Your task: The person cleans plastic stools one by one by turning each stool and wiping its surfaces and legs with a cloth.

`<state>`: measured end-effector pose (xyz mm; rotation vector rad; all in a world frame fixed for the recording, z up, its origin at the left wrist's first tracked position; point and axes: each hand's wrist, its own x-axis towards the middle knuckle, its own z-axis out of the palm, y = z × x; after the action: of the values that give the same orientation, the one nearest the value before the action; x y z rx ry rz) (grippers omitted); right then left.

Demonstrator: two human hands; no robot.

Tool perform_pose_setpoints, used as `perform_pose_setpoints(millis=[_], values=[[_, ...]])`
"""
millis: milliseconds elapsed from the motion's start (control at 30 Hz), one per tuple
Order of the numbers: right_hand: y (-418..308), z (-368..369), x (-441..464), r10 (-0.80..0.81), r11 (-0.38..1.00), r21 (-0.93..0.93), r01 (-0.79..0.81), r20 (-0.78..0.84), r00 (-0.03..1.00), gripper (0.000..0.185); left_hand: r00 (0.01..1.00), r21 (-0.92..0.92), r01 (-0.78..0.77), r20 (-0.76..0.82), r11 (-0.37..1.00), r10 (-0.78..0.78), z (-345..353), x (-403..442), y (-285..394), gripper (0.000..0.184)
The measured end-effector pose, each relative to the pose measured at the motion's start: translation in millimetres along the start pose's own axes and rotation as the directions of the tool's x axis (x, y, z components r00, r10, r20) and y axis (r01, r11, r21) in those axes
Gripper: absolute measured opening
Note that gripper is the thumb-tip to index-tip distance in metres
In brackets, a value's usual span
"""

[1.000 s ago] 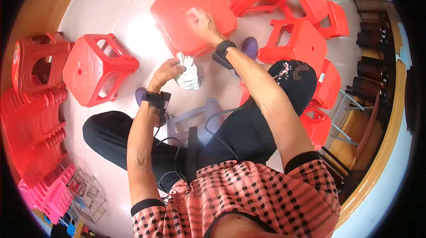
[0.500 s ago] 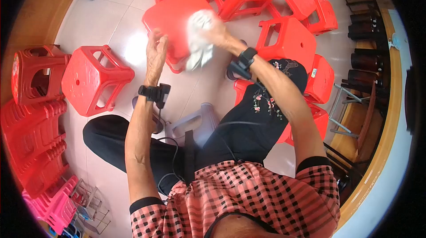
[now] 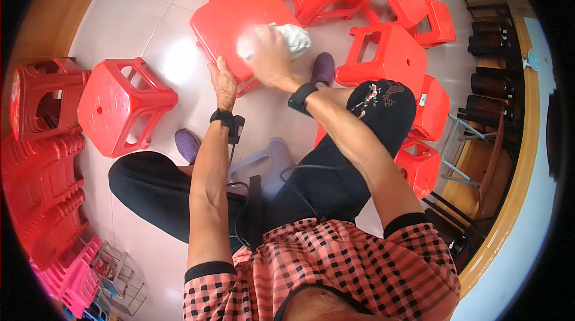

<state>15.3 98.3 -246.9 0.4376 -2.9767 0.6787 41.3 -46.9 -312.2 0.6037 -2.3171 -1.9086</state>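
Observation:
A red plastic stool (image 3: 224, 18) stands in front of me, its square seat facing up. My right hand (image 3: 269, 57), slightly blurred, presses a white cloth (image 3: 294, 39) onto the seat near its right side. Part of the cloth sticks out past the fingers to the right. At the stool's near left edge is my left hand (image 3: 223, 84), thumb and fingers apart, touching the rim and holding no cloth.
Another red stool (image 3: 105, 108) lies tilted at the left, beside stacked red stools (image 3: 45, 183). More red stools (image 3: 389, 57) stand behind and to the right. A grey stool (image 3: 263, 162) is under me. Dark bottles (image 3: 494, 84) line the right side.
The cloth, by my left hand at first, passed to my right hand and now lies under it on the seat. My left hand has moved down to the stool's near edge.

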Motion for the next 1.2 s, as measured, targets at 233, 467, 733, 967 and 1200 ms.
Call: perform_pose_setpoints(millis=[233, 467, 733, 967, 1200], values=[[-21.5, 6.2, -17.5, -0.276, 0.934, 0.213, 0.286, -0.076, 0.958, 0.068, 0.888, 0.253, -0.457, 0.179, 0.853, 0.423, -15.7, 6.7, -27.1, 0.037], [38.4, -37.0, 6.8, 0.045, 0.999, -0.023, -0.046, -0.039, 0.998, 0.071, 1.000, 0.064, 0.008, 0.022, 0.998, -0.010, -5.8, 4.6, -3.4, 0.049], [74.8, -14.4, 102.5, 0.311, 0.946, -0.050, -0.320, -0.134, 0.941, 0.076, 0.999, 0.046, 0.027, 0.015, 0.999, -0.028, -6.7, -0.2, -7.1, 0.047], [19.9, 30.8, 161.9, 0.273, 0.952, -0.080, -0.295, -0.217, 0.937, 0.078, 0.992, 0.051, 0.124, 0.004, 0.991, -0.124, -4.7, -1.8, -7.9, 0.052], [-72.3, 59.3, 127.0, -0.109, 0.993, 0.047, 0.111, -0.048, 0.993, 0.072, 0.994, 0.126, 0.066, -0.099, 0.990, -0.054, -0.6, 3.3, -31.1, 0.057]])
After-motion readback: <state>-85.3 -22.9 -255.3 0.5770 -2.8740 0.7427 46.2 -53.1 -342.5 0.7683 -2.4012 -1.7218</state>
